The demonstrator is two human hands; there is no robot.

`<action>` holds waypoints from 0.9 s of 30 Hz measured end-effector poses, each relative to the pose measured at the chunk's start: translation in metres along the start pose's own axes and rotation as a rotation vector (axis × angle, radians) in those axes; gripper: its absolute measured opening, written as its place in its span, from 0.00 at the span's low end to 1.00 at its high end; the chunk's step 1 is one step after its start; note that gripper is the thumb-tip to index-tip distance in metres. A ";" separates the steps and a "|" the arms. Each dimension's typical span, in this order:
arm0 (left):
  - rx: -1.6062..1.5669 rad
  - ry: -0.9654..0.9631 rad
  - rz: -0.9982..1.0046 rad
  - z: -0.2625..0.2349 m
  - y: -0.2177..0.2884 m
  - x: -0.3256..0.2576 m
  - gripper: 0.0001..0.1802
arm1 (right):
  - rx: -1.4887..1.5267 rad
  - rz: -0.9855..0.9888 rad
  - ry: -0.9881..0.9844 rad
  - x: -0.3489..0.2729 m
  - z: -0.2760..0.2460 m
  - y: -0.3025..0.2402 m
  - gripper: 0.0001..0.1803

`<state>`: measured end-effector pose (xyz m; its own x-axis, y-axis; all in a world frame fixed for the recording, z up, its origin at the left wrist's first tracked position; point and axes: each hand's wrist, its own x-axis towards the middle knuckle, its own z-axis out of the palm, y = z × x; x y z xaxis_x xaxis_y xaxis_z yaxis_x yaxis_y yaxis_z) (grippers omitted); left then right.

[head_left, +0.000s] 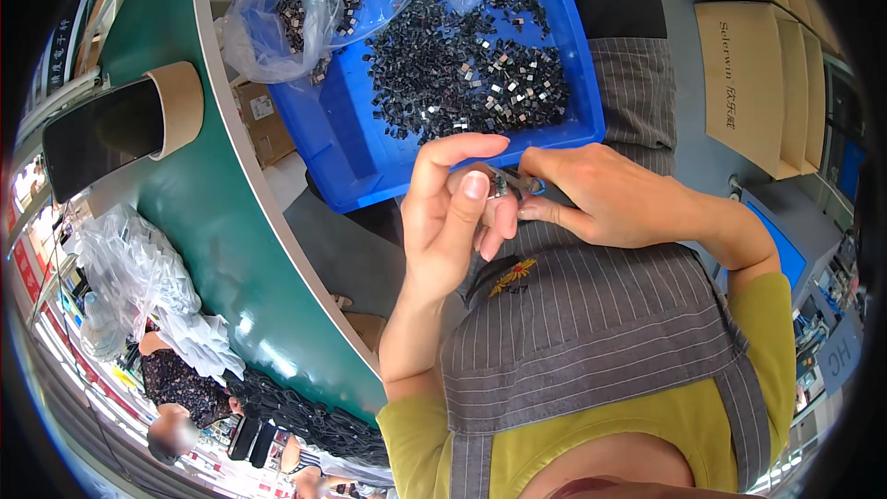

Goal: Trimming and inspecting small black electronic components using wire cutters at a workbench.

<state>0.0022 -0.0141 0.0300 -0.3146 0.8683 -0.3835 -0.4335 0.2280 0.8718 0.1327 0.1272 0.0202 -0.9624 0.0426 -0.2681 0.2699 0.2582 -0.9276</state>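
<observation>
Just body-side of the blue tray [349, 143], left hand [451, 212] pinches a small metal part [499, 187] and right hand [605, 194] clamps a small blue-marked tool [536, 187], so best brace wrists, tool square-on.

The head view (wide fisheye) looks down on nearby fingers [465, 208].

Pcs [420, 65] in tray [314, 155] ahead, table [208, 222] on L, ctns [739, 83] on R

own hands [614, 194]: 2 | blue tray [344, 152]: 1 | phone [103, 137]: 1 | brown ring [182, 103]: 1
</observation>
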 end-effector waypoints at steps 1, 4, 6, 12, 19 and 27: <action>0.047 0.040 0.121 0.003 -0.002 0.000 0.15 | 0.079 0.042 -0.062 0.001 -0.003 -0.002 0.14; 0.427 0.129 0.467 0.008 -0.013 -0.002 0.12 | 0.189 0.038 -0.094 0.000 0.002 0.006 0.18; 0.509 0.139 0.622 0.008 -0.019 0.002 0.11 | 0.219 -0.009 -0.065 0.001 0.001 0.007 0.22; 0.219 0.094 0.318 0.011 -0.003 -0.011 0.12 | 0.296 0.136 -0.175 0.005 -0.005 0.001 0.21; 0.064 0.159 0.314 0.012 0.003 -0.019 0.16 | -0.384 -0.164 0.436 0.001 -0.002 0.001 0.16; 0.041 0.152 0.289 0.010 0.003 -0.025 0.16 | -0.570 -0.230 0.507 0.000 0.000 -0.004 0.26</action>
<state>0.0175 -0.0307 0.0457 -0.5433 0.8247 -0.1573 -0.2751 0.0022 0.9614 0.1313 0.1262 0.0238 -0.9255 0.3268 0.1916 0.1379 0.7617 -0.6331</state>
